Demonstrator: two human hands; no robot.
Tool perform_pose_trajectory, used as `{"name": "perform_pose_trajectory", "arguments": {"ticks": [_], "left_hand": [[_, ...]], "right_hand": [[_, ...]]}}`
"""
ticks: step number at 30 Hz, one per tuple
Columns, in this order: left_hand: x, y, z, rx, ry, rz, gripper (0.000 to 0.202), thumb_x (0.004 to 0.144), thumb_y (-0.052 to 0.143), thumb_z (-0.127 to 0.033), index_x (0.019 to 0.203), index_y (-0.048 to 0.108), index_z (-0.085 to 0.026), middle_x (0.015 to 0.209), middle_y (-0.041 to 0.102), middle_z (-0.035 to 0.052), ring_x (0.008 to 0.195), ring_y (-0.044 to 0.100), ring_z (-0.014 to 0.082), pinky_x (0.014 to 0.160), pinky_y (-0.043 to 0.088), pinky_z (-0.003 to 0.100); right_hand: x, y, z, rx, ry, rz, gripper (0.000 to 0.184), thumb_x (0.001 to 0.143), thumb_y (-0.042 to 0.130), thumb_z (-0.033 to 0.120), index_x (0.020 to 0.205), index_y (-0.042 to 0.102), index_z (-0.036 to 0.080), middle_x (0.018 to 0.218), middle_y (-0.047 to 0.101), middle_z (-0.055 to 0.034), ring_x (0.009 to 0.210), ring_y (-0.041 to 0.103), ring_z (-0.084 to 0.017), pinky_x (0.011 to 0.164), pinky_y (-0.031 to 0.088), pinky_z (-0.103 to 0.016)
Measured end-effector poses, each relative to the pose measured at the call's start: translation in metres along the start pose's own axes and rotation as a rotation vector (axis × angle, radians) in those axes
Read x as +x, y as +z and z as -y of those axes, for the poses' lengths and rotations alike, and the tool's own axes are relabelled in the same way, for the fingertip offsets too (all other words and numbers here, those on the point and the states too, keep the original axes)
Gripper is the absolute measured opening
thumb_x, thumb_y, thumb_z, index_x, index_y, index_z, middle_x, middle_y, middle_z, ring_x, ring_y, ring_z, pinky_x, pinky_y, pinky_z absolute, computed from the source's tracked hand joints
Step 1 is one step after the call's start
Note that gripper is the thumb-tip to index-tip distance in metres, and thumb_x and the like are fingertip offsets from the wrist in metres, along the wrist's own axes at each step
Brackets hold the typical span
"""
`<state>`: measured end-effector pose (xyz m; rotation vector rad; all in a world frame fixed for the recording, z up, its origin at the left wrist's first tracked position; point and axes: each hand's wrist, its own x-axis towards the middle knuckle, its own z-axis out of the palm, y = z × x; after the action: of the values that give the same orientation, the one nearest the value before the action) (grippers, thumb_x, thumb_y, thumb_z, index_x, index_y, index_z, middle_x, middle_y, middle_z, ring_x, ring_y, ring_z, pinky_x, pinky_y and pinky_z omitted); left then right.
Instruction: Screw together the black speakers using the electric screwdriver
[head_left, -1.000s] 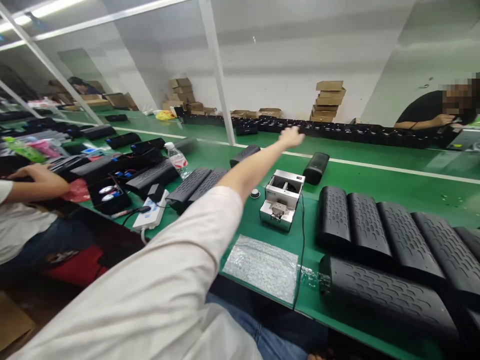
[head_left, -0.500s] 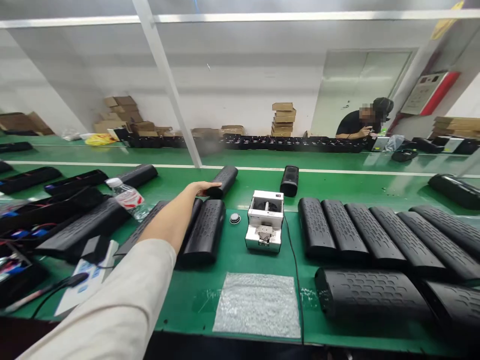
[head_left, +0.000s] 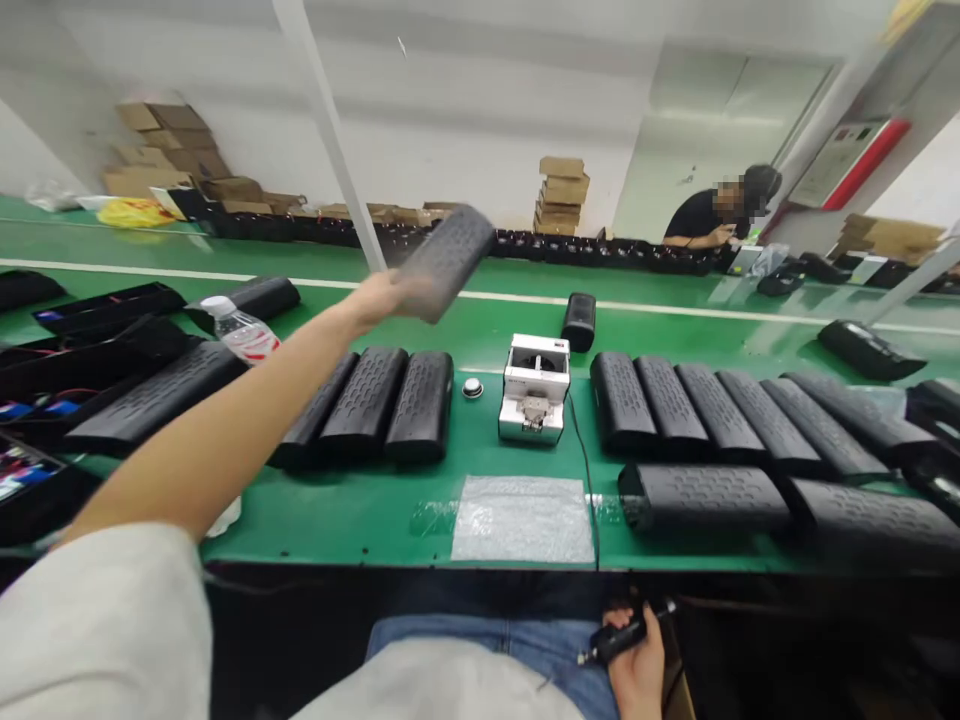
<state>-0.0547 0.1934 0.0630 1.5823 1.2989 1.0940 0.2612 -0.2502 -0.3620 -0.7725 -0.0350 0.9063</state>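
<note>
My left hand (head_left: 373, 299) is raised over the green belt and grips one end of a black ribbed speaker shell (head_left: 444, 262), which is in the air and blurred. Below it three similar shells (head_left: 371, 402) lie side by side. My right hand (head_left: 636, 661) rests low at my lap, fingers closed round a black screwdriver-like tool (head_left: 624, 634). A small white machine (head_left: 534, 388) stands mid-table with a round silver part (head_left: 472, 388) to its left and a sheet of bubble wrap (head_left: 523, 518) in front.
A row of black shells (head_left: 739, 420) fills the right side, with more at the front right (head_left: 705, 495). A short black cylinder (head_left: 578, 320) stands behind the machine. A water bottle (head_left: 238, 331) and trays lie left. Another person (head_left: 712, 213) sits far across.
My left hand took hold of the black shell on the belt and lifted it up and toward me. The view tilted down, so my right hand with its tool now shows.
</note>
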Motion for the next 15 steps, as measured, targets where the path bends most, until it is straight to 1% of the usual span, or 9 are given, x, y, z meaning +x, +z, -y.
{"name": "perform_pose_trajectory", "arguments": {"ticks": [1, 2, 3, 4, 6, 8, 10, 12, 15], "left_hand": [[-0.016, -0.015, 0.005, 0.102, 0.131, 0.039, 0.087, 0.082, 0.099, -0.075, 0.135, 0.073, -0.01, 0.123, 0.078, 0.0078, 0.121, 0.071, 0.0281, 0.132, 0.057, 0.056], [-0.035, -0.028, 0.01, 0.226, 0.299, 0.073, 0.105, 0.076, 0.096, -0.087, 0.145, 0.07, -0.013, 0.131, 0.076, 0.0049, 0.13, 0.068, 0.0307, 0.137, 0.052, 0.057], [-0.057, -0.039, 0.016, 0.327, 0.423, 0.084, 0.122, 0.069, 0.091, -0.098, 0.156, 0.065, -0.016, 0.14, 0.074, 0.0019, 0.138, 0.065, 0.0334, 0.142, 0.046, 0.058], [-0.082, -0.045, 0.021, 0.399, 0.5, 0.106, 0.132, 0.067, 0.087, -0.104, 0.165, 0.058, -0.02, 0.148, 0.071, 0.0005, 0.144, 0.062, 0.0358, 0.144, 0.044, 0.058], [-0.132, -0.045, 0.033, 0.49, 0.595, 0.194, 0.136, 0.07, 0.085, -0.105, 0.174, 0.051, -0.024, 0.162, 0.064, 0.002, 0.151, 0.059, 0.0389, 0.145, 0.044, 0.055], [-0.176, -0.028, 0.047, 0.558, 0.668, 0.341, 0.129, 0.077, 0.087, -0.098, 0.177, 0.047, -0.027, 0.166, 0.06, 0.0059, 0.151, 0.061, 0.0386, 0.143, 0.046, 0.053], [-0.208, -0.001, 0.065, 0.605, 0.706, 0.484, 0.118, 0.087, 0.089, -0.083, 0.18, 0.04, -0.029, 0.164, 0.06, 0.0097, 0.148, 0.064, 0.0371, 0.138, 0.052, 0.052], [-0.221, 0.032, 0.086, 0.645, 0.747, 0.569, 0.116, 0.09, 0.092, -0.068, 0.183, 0.033, -0.029, 0.163, 0.057, 0.0141, 0.147, 0.063, 0.038, 0.132, 0.057, 0.052], [-0.215, 0.072, 0.122, 0.698, 0.847, 0.601, 0.119, 0.088, 0.096, -0.05, 0.184, 0.03, -0.026, 0.161, 0.055, 0.0201, 0.146, 0.06, 0.0417, 0.127, 0.059, 0.057]], "right_hand": [[-0.004, -0.004, 0.005, 0.035, 0.019, -0.063, 0.048, 0.091, 0.093, 0.047, 0.091, 0.057, 0.015, 0.071, 0.042, 0.0065, 0.058, 0.041, -0.006, 0.053, 0.045, -0.016], [-0.008, -0.007, 0.009, 0.067, 0.039, -0.12, 0.043, 0.095, 0.089, 0.042, 0.091, 0.056, 0.015, 0.071, 0.039, 0.0069, 0.058, 0.039, -0.005, 0.053, 0.042, -0.016], [-0.014, -0.009, 0.014, 0.099, 0.056, -0.171, 0.039, 0.098, 0.085, 0.038, 0.091, 0.054, 0.015, 0.072, 0.037, 0.0068, 0.059, 0.038, -0.005, 0.053, 0.04, -0.015], [-0.019, -0.011, 0.018, 0.128, 0.063, -0.21, 0.034, 0.101, 0.082, 0.035, 0.094, 0.056, 0.015, 0.074, 0.037, 0.0063, 0.06, 0.038, -0.005, 0.053, 0.038, -0.014], [-0.031, -0.014, 0.026, 0.165, 0.048, -0.264, 0.023, 0.101, 0.078, 0.03, 0.108, 0.063, 0.014, 0.079, 0.04, 0.0051, 0.064, 0.04, -0.006, 0.057, 0.042, -0.015], [-0.045, -0.014, 0.038, 0.16, 0.008, -0.294, 0.028, 0.097, 0.078, 0.028, 0.117, 0.066, 0.014, 0.082, 0.043, 0.004, 0.067, 0.044, -0.007, 0.06, 0.046, -0.017], [-0.061, -0.009, 0.054, 0.119, -0.05, -0.302, 0.04, 0.087, 0.082, 0.031, 0.12, 0.069, 0.014, 0.083, 0.045, 0.0034, 0.07, 0.046, -0.008, 0.064, 0.051, -0.02], [-0.079, 0.001, 0.077, 0.054, -0.134, -0.293, 0.052, 0.075, 0.087, 0.04, 0.118, 0.073, 0.015, 0.079, 0.042, 0.0043, 0.07, 0.045, -0.009, 0.067, 0.056, -0.024], [-0.106, 0.026, 0.119, -0.072, -0.319, -0.249, 0.061, 0.063, 0.096, 0.06, 0.11, 0.08, 0.024, 0.073, 0.022, 0.0046, 0.067, 0.035, -0.011, 0.066, 0.059, -0.032]]}}
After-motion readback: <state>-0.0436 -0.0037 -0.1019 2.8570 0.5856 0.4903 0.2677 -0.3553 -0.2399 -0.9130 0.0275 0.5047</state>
